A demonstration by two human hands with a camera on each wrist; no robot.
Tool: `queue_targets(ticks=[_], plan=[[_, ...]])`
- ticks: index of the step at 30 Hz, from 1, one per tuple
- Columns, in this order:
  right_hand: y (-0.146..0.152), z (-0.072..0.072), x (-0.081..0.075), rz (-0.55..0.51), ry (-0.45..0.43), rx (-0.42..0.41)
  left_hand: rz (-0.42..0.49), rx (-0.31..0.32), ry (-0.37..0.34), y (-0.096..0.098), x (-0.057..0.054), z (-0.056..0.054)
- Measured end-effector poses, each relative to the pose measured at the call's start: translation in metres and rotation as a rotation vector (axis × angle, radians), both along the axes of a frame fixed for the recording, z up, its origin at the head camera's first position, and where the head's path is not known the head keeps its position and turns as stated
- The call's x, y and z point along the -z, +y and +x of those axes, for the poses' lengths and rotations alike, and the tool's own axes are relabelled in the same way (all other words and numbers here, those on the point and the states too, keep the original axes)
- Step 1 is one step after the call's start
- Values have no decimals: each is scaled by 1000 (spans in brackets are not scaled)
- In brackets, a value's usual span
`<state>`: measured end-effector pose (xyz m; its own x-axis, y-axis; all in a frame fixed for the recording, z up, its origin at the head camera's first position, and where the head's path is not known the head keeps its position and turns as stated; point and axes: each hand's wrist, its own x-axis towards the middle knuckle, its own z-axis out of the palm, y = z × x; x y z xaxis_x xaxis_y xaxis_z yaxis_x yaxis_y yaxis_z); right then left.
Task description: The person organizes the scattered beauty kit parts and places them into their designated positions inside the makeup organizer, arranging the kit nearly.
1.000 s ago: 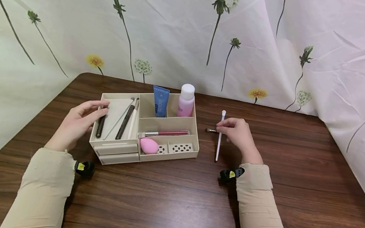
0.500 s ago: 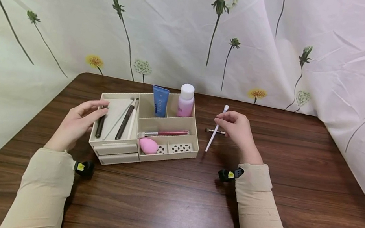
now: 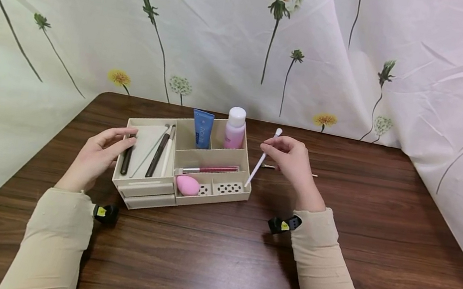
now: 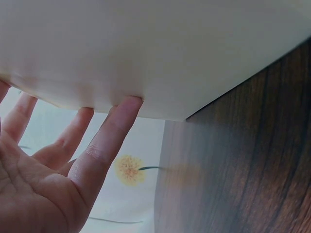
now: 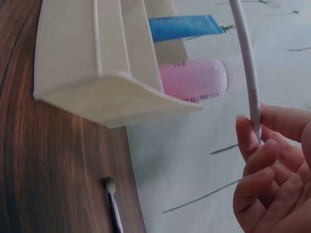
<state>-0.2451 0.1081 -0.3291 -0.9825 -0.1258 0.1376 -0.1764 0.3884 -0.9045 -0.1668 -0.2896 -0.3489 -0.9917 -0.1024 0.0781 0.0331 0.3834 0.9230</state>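
A white-handled makeup brush (image 3: 257,167) slants from my right hand (image 3: 294,162), pinched between thumb and fingers near its bristle end. Its bristles point up and back; the handle's far end overlaps the organizer's right front corner in the head view. The right wrist view shows the pale handle (image 5: 249,63) rising from the fingers. My left hand (image 3: 95,158) rests at the left wall of the beige makeup organizer (image 3: 147,185), fairly straight fingertips (image 4: 129,104) touching that wall from outside. A dark-bristled brush (image 3: 269,166) lies on the table, partly hidden behind my right hand.
The organizer's left tray holds a black pen (image 3: 158,155) and several slim tools. A blue tube (image 3: 202,130), a pink bottle (image 3: 235,130), a red lip gloss tube (image 3: 218,168) and a pink sponge (image 3: 187,185) fill other compartments. A floral cloth (image 3: 230,38) hangs behind the table (image 3: 204,261).
My right hand has let go of the dark-bristled brush, picked up the white-handled brush and moved left with it to the organizer's right edge. My left hand stays in place.
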Motion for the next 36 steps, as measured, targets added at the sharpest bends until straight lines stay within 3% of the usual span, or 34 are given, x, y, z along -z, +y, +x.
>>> queue_targets(ticks=[11, 18, 28, 36], plan=[[-17, 12, -6, -125, -8, -23, 4, -4, -9, -2, 2, 0], [-28, 18, -7, -147, 3, -71, -15, -9, -2, -1, 2, 0], [-48, 24, -9, -174, -37, -173, -17, -10, 2, 0, 2, 0], [-68, 25, -13, -189, -58, -304, -11, -6, 5, 0, 2, -1]])
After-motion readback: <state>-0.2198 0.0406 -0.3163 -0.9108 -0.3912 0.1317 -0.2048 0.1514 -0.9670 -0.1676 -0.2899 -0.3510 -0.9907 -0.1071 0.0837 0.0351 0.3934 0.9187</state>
